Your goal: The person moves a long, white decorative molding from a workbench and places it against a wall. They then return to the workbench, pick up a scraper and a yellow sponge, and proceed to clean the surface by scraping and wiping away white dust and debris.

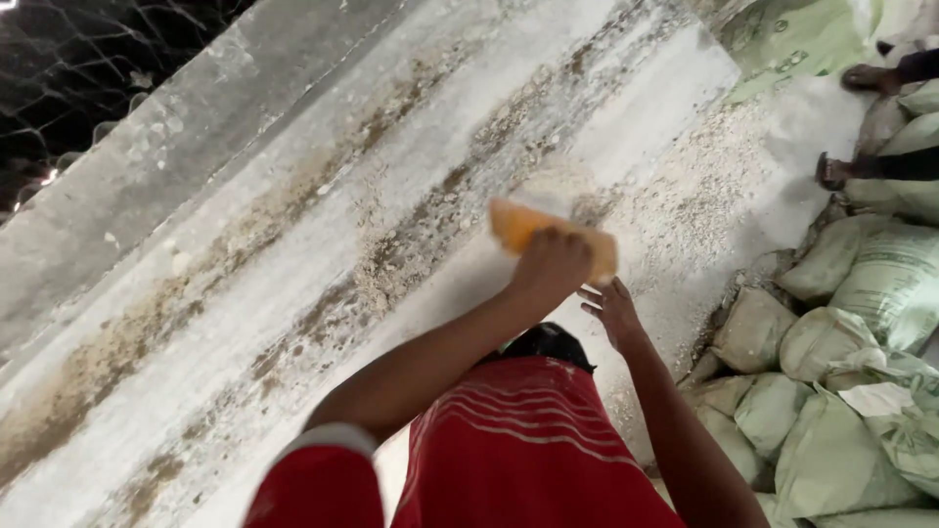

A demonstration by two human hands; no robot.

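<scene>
1. Far to the left of the orange float (548, 235), up in the corner, there's dark wire netting (88, 59) behind a grey concrete ledge (225, 127). Nothing is touching either.

2. Moving in toward the float, it's a pale plastered surface (323, 284), streaked with brown patches and rough grit that run in bands right up to the float's near edge.

3. Now the float itself: a flat orange slab pressed against the plaster, blurred at its left end. The left hand (553, 264) is closed around its back, fist tight, knuckles toward the camera. Whether there's a handle under that fist cannot be told.

4. Judging from its look, the float is stiff, light and not fragile. It wants a firm hold at the middle of its back, just where the fist sits, so the face stays flat on the wall.

5. Just right of the float and a touch below, the right hand (611, 311) is open, fingers spread, holding nothing. Its fingertips are near the float's lower right edge, and contact cannot be made out.

6. Below the float, the person's red striped shirt (518, 440) fills the bottom.

7. Well right of the float, pale green sacks (841, 411) are heaped up. Above them, another person's sandalled feet (841, 171) rest on the pile.
</scene>
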